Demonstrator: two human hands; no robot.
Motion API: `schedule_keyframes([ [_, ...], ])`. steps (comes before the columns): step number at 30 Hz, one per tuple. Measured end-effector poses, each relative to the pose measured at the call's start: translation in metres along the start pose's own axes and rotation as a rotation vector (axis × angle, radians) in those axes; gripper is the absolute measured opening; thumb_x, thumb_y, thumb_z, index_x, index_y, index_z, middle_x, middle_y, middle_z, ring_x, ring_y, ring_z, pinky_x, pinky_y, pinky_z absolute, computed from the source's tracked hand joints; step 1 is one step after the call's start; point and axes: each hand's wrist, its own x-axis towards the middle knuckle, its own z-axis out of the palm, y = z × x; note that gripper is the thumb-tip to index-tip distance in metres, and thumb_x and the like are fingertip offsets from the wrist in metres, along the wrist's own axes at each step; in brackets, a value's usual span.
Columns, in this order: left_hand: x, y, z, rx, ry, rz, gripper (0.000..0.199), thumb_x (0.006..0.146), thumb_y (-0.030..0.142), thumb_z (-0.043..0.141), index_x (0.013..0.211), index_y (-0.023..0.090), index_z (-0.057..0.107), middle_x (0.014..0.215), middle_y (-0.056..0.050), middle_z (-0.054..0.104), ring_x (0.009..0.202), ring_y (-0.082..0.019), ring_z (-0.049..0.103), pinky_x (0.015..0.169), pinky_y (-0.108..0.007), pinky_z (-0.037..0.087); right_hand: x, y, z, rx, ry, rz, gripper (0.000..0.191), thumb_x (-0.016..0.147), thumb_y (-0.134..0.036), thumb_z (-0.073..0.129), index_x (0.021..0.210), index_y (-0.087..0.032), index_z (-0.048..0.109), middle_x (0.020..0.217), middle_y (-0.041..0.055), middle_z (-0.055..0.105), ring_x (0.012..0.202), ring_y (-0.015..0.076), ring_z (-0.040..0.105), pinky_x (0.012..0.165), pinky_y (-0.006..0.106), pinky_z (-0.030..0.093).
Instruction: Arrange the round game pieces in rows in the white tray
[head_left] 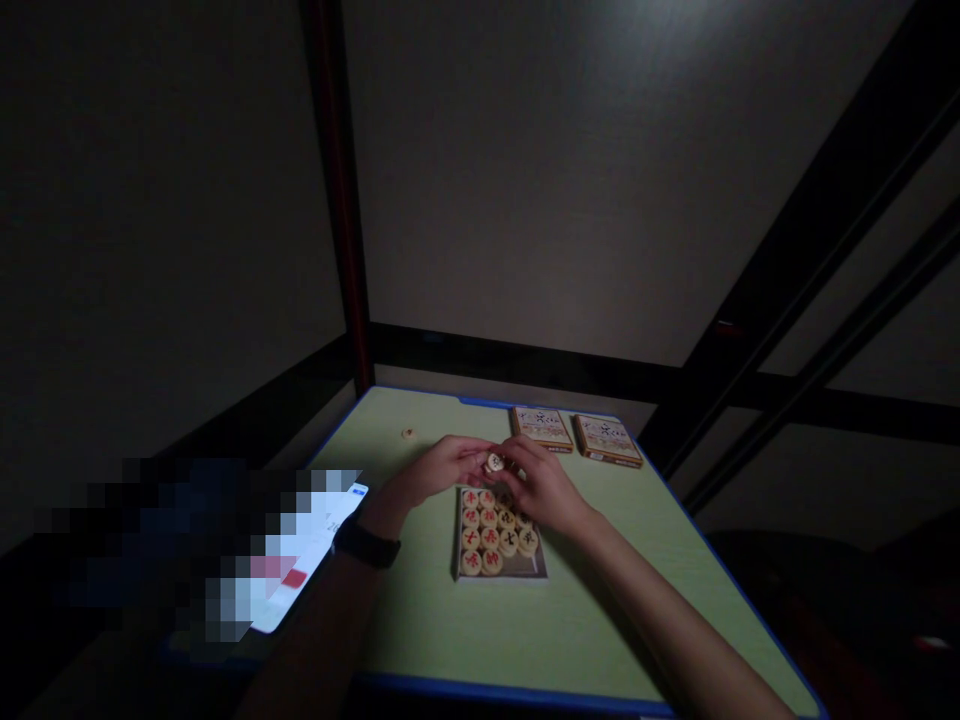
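My left hand (pixel 448 463) and my right hand (pixel 541 482) meet above the middle of the table, fingers closed round a Chinese chess piece (pixel 494 462) with a dark character on it. Whether more pieces sit behind it in my fingers, I cannot tell. Just below my hands lies an open shallow box (pixel 534 568) with rows of round wooden pieces, red characters on the left and black on the right. Its lower right corner shows bare bottom, and my right hand partly hides its top rows. A single piece (pixel 409 433) lies apart at the far left.
Two flat closed boxes (pixel 541 428) (pixel 607 440) lie at the back right of the pale green, blue-edged table (pixel 645 600). A lit screen (pixel 300 570), partly blurred out, is at the left beside my watch-wearing wrist. Dark wall panels stand behind the table.
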Motion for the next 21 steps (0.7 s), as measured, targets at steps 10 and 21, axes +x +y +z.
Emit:
schedule_keyframes([
  [10,0.0,-0.005,0.002,0.107,-0.112,-0.006,0.037,0.073,0.036,0.077,0.099,0.012,0.069,0.085,-0.007,0.072,0.079,-0.016,0.064,0.071,-0.026,0.047,-0.005,-0.012,-0.007,-0.066,-0.165,0.002,0.022,0.087,-0.016,0.061,0.11,-0.017,0.06,0.103,0.0098,0.062,0.089,0.0208,0.06,0.079,0.032,0.051],
  [21,-0.001,0.001,0.0,0.06,-0.037,0.0,0.04,0.071,0.04,0.078,0.096,0.011,0.071,0.091,-0.009,0.073,0.082,-0.017,0.065,0.076,-0.029,0.048,0.001,-0.009,-0.016,0.119,-0.033,0.054,0.009,0.085,-0.018,0.067,0.094,-0.017,0.066,0.088,0.0064,0.068,0.081,0.0186,0.063,0.073,0.029,0.05],
])
